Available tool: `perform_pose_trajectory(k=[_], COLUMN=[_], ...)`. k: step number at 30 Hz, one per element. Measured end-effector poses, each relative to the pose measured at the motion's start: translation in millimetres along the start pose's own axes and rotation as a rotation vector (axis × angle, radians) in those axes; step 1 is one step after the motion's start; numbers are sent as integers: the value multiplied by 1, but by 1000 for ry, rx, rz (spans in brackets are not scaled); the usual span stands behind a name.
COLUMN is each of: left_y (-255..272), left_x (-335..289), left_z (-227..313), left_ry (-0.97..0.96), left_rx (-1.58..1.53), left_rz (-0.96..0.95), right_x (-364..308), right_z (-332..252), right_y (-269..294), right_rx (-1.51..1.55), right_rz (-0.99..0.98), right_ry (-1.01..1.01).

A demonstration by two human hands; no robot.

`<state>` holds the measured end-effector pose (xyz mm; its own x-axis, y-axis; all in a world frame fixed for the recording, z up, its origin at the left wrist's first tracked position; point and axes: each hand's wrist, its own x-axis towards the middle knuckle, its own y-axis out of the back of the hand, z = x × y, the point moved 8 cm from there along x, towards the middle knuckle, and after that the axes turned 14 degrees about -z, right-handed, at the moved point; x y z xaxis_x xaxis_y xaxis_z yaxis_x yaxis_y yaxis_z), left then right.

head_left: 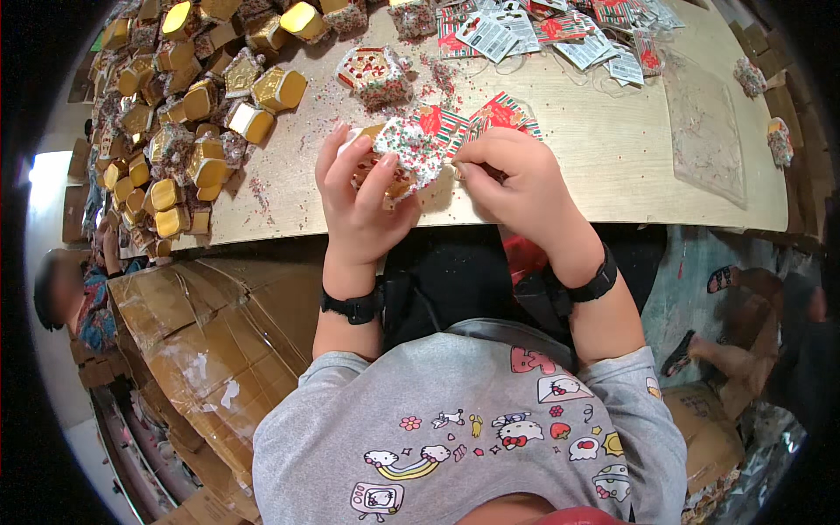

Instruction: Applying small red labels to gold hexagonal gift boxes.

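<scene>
My left hand [357, 197] is wrapped round a small house-shaped ornament [413, 156], its white roof dotted with red and green beads and a golden side showing. The ornament is tilted just above the table's near edge. Close to its right side, my right hand [523, 182] is closed in a pinch; what sits between thumb and forefinger is too small to make out. Red, green and white striped tags [500, 115] lie just beyond both hands. Another beaded house ornament [376, 77] rests on the table farther off.
A large heap of golden-based house ornaments [166, 149] covers the table's left side. More tags with strings [569, 39] lie at the far right, near a clear plastic sheet [707, 131]. Loose beads [324, 109] are scattered about. Cardboard [219, 341] stands left, and other people are at both sides.
</scene>
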<state>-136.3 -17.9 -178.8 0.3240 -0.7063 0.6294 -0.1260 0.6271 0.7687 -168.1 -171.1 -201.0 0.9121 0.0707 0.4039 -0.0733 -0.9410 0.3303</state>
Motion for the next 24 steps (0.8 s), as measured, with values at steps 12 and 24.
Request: perform_pose_trajectory(k=[12, 24], left_y=[-1, -7], left_x=[0, 3], left_z=[-4, -3], left_ry=[66, 4], left_rx=[-7, -152], left_rz=[-25, -133], right_x=[2, -1], right_z=[-5, 11], right_y=[0, -3], right_rx=[-55, 308], right_rz=[13, -84], right_ry=[31, -100])
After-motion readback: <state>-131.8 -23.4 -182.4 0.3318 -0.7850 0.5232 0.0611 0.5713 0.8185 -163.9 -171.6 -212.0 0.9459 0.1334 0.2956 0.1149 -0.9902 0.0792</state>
